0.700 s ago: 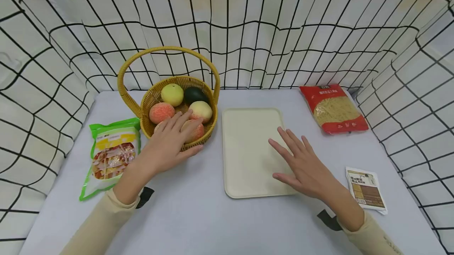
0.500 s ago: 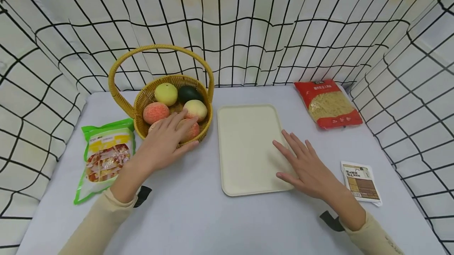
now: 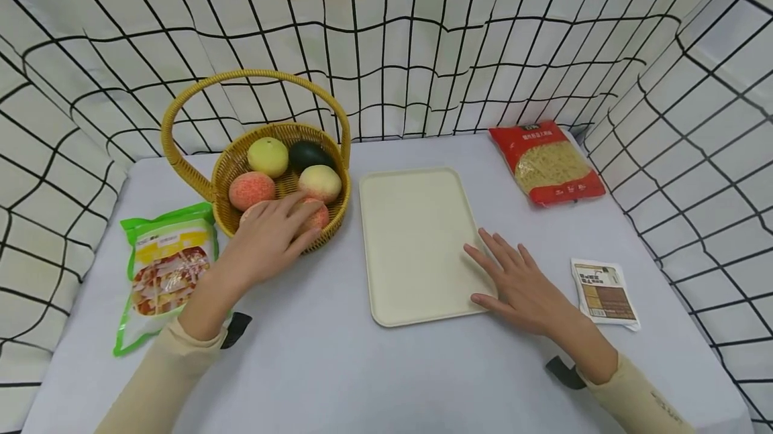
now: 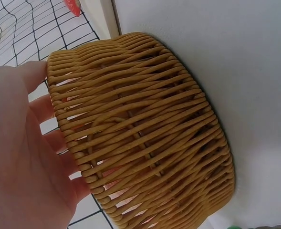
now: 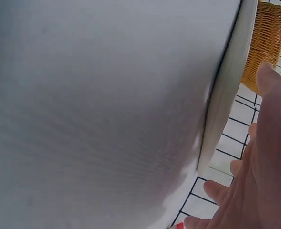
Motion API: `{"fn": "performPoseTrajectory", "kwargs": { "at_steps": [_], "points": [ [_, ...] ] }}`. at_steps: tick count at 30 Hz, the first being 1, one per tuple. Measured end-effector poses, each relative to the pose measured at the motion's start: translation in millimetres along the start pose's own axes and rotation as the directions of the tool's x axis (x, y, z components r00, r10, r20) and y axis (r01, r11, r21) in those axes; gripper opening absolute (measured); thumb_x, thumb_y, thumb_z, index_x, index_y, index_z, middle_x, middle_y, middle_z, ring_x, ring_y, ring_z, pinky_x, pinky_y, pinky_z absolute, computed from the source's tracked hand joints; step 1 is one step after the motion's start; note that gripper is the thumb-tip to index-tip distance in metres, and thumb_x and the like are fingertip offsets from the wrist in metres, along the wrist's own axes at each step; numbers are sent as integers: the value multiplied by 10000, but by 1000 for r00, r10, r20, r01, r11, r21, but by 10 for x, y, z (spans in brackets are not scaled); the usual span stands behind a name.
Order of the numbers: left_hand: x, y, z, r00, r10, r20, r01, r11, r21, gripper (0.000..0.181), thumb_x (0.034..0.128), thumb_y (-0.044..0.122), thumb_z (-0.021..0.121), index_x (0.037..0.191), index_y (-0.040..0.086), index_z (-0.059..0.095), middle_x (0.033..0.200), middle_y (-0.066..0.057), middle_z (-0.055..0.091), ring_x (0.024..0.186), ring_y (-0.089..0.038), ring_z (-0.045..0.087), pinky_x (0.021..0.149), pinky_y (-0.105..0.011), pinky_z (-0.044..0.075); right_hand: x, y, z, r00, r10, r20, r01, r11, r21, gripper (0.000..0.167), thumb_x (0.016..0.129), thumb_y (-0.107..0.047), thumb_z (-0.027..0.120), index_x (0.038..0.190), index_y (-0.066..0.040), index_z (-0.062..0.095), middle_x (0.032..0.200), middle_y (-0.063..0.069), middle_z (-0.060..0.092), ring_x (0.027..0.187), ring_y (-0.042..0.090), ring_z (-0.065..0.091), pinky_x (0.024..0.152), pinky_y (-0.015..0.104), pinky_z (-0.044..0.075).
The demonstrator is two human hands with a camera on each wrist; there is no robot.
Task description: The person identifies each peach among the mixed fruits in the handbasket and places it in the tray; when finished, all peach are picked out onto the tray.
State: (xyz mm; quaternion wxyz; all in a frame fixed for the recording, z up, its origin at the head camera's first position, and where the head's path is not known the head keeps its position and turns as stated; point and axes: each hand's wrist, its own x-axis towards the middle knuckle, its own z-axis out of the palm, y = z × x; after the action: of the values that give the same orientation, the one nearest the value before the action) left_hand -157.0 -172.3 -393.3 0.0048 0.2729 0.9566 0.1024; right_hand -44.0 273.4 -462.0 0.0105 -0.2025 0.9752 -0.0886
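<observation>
A yellow wicker basket [image 3: 280,131] with a tall handle holds several fruits. Inside are a yellow-green round fruit [image 3: 268,157], a dark green avocado-like fruit [image 3: 310,154], a pale peach [image 3: 320,183] and a reddish peach [image 3: 251,191]. My left hand [image 3: 266,236] reaches over the basket's near rim, its fingers slightly bent above another reddish peach [image 3: 319,217], which it partly covers; contact cannot be made out. In the left wrist view, the fingers pass behind the woven rim [image 4: 78,152]. With fingers spread, my right hand [image 3: 519,286] hovers at the right edge of a cream tray [image 3: 417,246].
A green-edged food bag [image 3: 172,266] lies left of the basket. At the back right is a red pasta bag [image 3: 552,164], with a small white-and-brown packet [image 3: 605,293] nearer. Black netting [image 3: 398,51] over white cloth walls the table's back and sides.
The head view has shifted, so the tabletop things appear farther left and slightly higher. My left fingers have bent a little more over the near fruit. The right hand stays spread beside the tray.
</observation>
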Motion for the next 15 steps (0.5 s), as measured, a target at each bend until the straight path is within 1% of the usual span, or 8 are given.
{"fn": "performPoseTrajectory", "kwargs": {
  "at_steps": [3, 5, 9, 12, 15],
  "points": [
    [22, 8, -19, 1000, 4, 18, -4, 1000, -4, 505, 1140, 428, 446, 1582, 193, 513, 1649, -182, 469, 1487, -436, 486, 1195, -670, 365, -23, 12, 14, 1000, 3, 3, -3, 1000, -4, 869, 977, -571, 660, 1698, -324, 244, 1796, 119, 185, 1621, 428, 274, 1224, 764, 291],
    [43, 3, -42, 999, 19, 26, -19, 1000, -9, 493, 1140, 407, 455, 1577, 190, 522, 1634, -173, 494, 1479, -422, 504, 1190, -667, 378, -33, 23, 23, 1000, 0, 4, 0, 1000, -9, 869, 977, -574, 660, 1698, -320, 248, 1795, 123, 188, 1620, 429, 274, 1222, 765, 293],
    [116, -22, -118, 997, 63, 35, -62, 997, -38, 460, 1117, 363, 534, 1535, 178, 578, 1583, -160, 560, 1360, -439, 611, 1124, -654, 461, -34, 50, 33, 1000, -2, 3, 2, 1000, -17, 868, 978, -574, 661, 1699, -311, 255, 1794, 126, 190, 1619, 432, 271, 1224, 760, 293],
    [185, -43, -176, 995, 67, 76, -63, 996, -60, 462, 1090, 345, 599, 1522, 182, 596, 1567, -163, 572, 1257, -457, 671, 1045, -641, 525, -28, 62, 37, 1000, 4, 21, -4, 1000, -13, 858, 985, -579, 653, 1699, -314, 258, 1797, 122, 176, 1625, 431, 259, 1233, 756, 283],
    [248, -45, -213, 989, 42, 142, -31, 997, -75, 504, 1064, 350, 645, 1536, 182, 584, 1579, -172, 545, 1273, -446, 663, 1004, -648, 545, -32, 68, 48, 999, 12, 51, -12, 1000, -3, 845, 995, -589, 636, 1700, -321, 253, 1803, 114, 158, 1633, 427, 243, 1241, 754, 273]
  ]
}}
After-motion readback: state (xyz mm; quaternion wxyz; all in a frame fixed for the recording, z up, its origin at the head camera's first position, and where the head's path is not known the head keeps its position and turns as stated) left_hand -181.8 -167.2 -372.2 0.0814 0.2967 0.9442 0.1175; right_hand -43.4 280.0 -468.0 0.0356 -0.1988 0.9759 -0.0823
